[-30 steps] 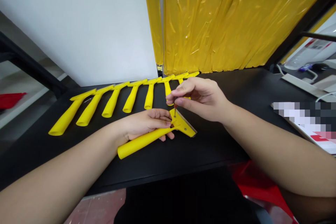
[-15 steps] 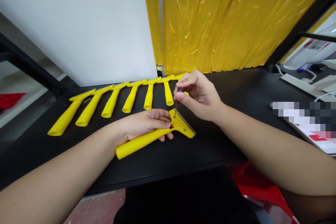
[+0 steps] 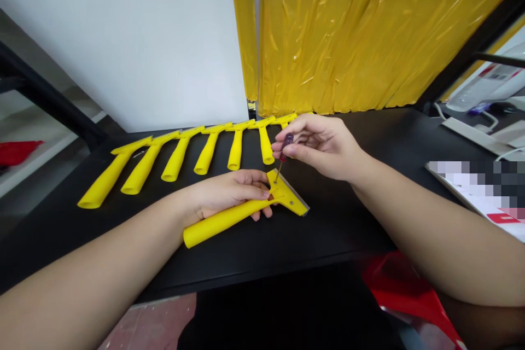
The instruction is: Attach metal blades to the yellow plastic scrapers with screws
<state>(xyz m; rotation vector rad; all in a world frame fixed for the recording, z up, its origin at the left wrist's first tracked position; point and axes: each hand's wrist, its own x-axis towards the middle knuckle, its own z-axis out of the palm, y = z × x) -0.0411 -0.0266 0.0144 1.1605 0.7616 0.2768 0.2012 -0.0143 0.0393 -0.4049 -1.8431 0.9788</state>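
Note:
A yellow scraper [image 3: 223, 222] with a metal blade along its head lies in my left hand [image 3: 235, 191], its hollow handle pointing towards me at the left. My left thumb and fingers are closed on the scraper near its neck. Between the thumb and fingers of my right hand [image 3: 322, 145] is a small screwdriver [image 3: 288, 145] with a dark purple and red handle. Its thin shaft slants down to the upper of two screws on the scraper's head. The tip meets the screw there. A second screw [image 3: 291, 203] shows lower on the head.
Several more yellow scrapers [image 3: 205, 151] lie in a row along the back of the black table [image 3: 340, 229]. Behind them stand a white panel [image 3: 135, 38] and yellow plastic sheeting [image 3: 336, 38]. Cables and a white board [image 3: 471, 197] lie at the right.
My right fingers have loosened and shifted slightly right, so more of the screwdriver's handle shows and it leans more. My left hand keeps its hold; the whole view has shifted slightly.

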